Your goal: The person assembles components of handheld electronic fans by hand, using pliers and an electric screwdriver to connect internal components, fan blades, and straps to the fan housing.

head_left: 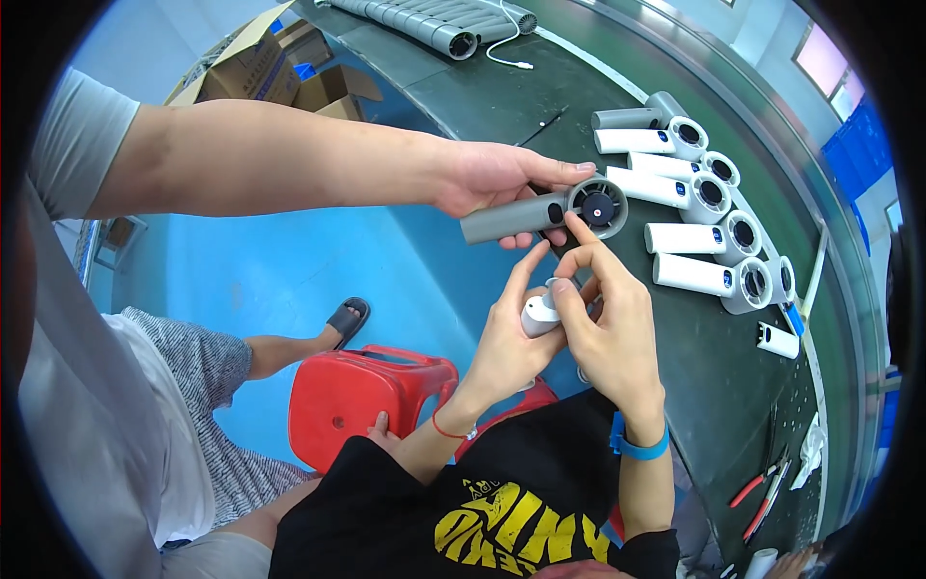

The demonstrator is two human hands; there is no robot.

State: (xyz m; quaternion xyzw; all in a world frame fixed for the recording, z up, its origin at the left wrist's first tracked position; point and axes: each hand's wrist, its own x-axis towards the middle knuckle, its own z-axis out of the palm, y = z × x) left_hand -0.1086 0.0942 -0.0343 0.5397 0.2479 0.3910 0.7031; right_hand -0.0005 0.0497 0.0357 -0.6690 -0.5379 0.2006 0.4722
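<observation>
My left hand, with a red string at the wrist, is closed around a white cylindrical part that looks like a handle end with a small hole. My right hand, with a blue wristband, reaches in beside it. Its index finger stretches to a grey handheld fan, touching or nearly touching it near the round head. The right thumb and curled fingers close at the white part's upper end, on something I cannot make out. A co-worker's hand from the left holds the grey fan.
On the dark green bench lie several white fans, a short white piece and red-handled pliers. Grey fans line the far end. A red stool and cardboard boxes stand left.
</observation>
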